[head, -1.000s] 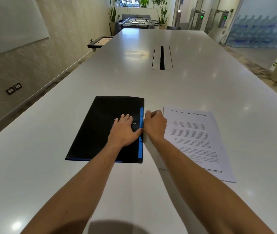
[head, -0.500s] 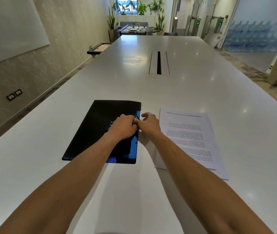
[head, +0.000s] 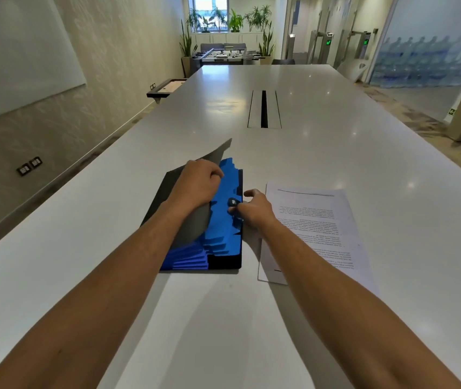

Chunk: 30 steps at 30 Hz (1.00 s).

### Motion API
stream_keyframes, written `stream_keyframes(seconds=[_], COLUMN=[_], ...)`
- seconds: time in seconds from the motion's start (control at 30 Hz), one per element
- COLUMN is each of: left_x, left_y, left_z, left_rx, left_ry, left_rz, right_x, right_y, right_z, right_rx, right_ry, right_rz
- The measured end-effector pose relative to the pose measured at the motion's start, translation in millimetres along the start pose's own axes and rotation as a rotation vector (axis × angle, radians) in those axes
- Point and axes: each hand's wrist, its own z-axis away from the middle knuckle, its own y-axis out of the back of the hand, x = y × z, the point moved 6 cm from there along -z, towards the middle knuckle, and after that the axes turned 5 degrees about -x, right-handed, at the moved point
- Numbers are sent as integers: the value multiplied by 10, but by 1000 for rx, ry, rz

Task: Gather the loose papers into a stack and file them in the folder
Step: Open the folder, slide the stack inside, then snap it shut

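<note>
Left hand (head: 200, 182) in a closed grip lifts the folder (head: 225, 220) flap; right hand (head: 253, 207) pinches the folder's button. Stacked papers (head: 316, 228) lie just right, on the desk (head: 336, 153).

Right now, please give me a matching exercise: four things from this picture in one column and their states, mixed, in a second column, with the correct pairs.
Things:
1. left hand
2. right hand
3. papers
4. blue dividers

States:
A. lying flat on the table, outside the folder
B. lifting the folder's dark cover
C. uncovered, stepped tabs showing
D. fingers at the round clasp on the folder's right edge

Pairs: 1-B, 2-D, 3-A, 4-C
</note>
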Motion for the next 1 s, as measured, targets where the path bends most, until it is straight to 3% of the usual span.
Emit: stream_keyframes(seconds=[0.3,0.5,0.7,1.0], left_x=[-95,96,184,246], left_y=[371,159,21,-160], left_z=[-20,-31,-24,53], left_rx=[97,-162,-241,-353], left_ry=[47,103,164,186], left_rz=[131,-137,-349,-319], right_x=[-195,-395,-396,-346], right_y=[79,75,163,219], right_z=[-26,62,116,189], right_rx=[25,17,-16,-39], right_ry=[-21,70,77,92], right_rz=[-320,-421,-484,-512])
